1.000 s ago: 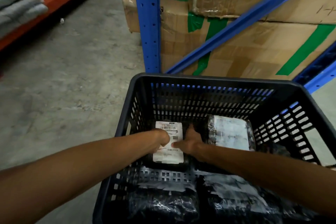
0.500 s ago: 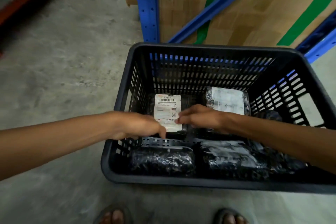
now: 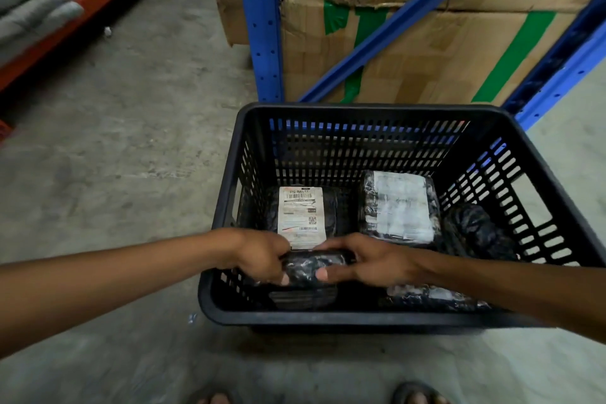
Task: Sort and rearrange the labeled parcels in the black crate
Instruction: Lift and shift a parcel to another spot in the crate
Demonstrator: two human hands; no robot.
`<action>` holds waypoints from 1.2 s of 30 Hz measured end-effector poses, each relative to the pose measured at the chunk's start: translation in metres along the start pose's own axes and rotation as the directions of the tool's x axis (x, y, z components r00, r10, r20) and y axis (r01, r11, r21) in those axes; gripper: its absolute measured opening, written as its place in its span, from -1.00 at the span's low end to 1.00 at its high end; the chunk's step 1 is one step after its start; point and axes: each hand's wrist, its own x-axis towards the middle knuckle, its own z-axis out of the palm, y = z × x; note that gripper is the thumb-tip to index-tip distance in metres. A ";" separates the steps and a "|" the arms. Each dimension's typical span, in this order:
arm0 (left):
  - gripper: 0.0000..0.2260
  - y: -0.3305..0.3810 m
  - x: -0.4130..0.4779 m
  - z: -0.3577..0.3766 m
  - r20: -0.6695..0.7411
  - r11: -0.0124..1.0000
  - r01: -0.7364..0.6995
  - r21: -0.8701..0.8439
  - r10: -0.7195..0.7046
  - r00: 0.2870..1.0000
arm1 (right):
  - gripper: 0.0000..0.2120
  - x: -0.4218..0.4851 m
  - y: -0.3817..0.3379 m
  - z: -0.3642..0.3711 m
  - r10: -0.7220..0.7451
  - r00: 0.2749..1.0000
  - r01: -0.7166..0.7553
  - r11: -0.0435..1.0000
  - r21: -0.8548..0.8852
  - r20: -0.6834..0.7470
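A black slatted crate (image 3: 360, 316) stands on the concrete floor with several black-wrapped parcels inside. My left hand (image 3: 265, 256) and my right hand (image 3: 367, 261) both grip one black wrapped parcel (image 3: 311, 267) near the crate's front left, raised off the bottom. Behind it lies a parcel with a white barcode label (image 3: 300, 215) facing up. A second labelled parcel (image 3: 398, 207) lies at the back right. A dark unlabelled parcel (image 3: 475, 229) rests by the right wall, and another parcel (image 3: 433, 297) lies at the front right.
A blue rack upright (image 3: 259, 23) and diagonal brace (image 3: 403, 20) stand just behind the crate, with taped cardboard boxes (image 3: 426, 52) behind them. An orange shelf (image 3: 75, 6) with folded grey cloth (image 3: 29, 6) runs along the left. My sandalled feet (image 3: 416, 395) are below the crate.
Both hands left the labelled parcel at the back left and came toward the front, where they took hold of a black parcel and lifted it.
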 end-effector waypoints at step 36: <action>-0.20 0.009 0.101 -0.047 -0.344 0.766 0.159 -0.623 -0.451 0.824 | -0.52 0.092 -0.005 -0.081 0.230 0.852 -0.233 0.971 0.053 -0.470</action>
